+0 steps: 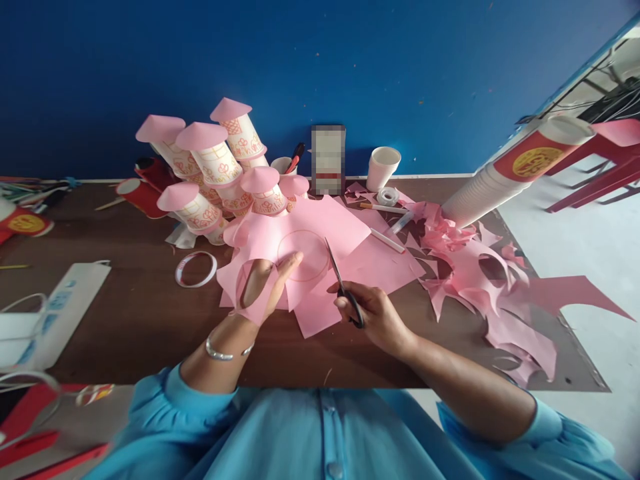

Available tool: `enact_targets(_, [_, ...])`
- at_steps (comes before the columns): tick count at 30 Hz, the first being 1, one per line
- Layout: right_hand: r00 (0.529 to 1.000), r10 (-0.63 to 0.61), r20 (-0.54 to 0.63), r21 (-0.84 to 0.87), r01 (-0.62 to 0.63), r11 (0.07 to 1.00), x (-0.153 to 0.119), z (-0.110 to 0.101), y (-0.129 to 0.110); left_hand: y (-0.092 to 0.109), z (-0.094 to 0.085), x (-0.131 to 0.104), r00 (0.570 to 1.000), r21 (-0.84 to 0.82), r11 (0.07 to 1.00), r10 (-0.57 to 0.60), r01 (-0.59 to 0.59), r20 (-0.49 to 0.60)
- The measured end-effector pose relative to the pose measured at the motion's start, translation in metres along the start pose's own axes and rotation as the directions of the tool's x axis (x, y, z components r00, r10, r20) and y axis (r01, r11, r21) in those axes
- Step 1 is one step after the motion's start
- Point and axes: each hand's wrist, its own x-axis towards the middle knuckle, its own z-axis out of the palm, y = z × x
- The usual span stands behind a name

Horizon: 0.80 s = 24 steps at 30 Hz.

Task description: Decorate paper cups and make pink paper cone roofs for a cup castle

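Note:
My left hand [277, 283] grips a sheet of pink paper [340, 220], its thumb lying on top and its other fingers hidden beneath. A circle is drawn on that sheet, and a cut-out opening hangs around my left hand near the wrist. In my right hand [375, 317] is a pair of black-handled scissors [333, 260], the blades pointing up and away, close to the right edge of the drawn circle. More pink paper [316, 313] lies on the table below. Behind the sheet stand several decorated paper cups [216, 165] with pink cone roofs.
Pink paper scraps [470, 267] cover the right side of the table. A stack of cups [480, 190] leans there. At the back are a phone [329, 160], a white cup [383, 168] and a tape roll [388, 197]. A wristband [196, 269] and a power strip [70, 310] lie left.

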Motion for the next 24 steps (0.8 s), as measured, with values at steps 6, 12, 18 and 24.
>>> enact_targets(6, [1.0,-0.016,0.011,0.007,0.016,1.0,-0.001,0.0,0.0,-0.013,0.01,-0.011,0.996,0.111,0.993,0.052,-0.045,-0.067])
enact_targets(12, [1.0,-0.022,0.015,0.015,0.022,1.0,-0.002,0.0,0.002,-0.014,-0.001,-0.012,0.975,0.202,0.966,0.188,-0.161,-0.121])
enact_targets(18, [0.999,-0.018,0.035,0.004,0.018,1.0,-0.001,-0.001,-0.001,-0.004,-0.024,0.002,0.961,0.251,0.95,0.227,-0.183,-0.156])
enact_targets(24, [0.999,-0.007,0.049,-0.009,0.007,1.0,-0.001,-0.001,-0.002,-0.004,-0.024,0.005,0.979,0.136,0.984,0.132,-0.111,-0.157])
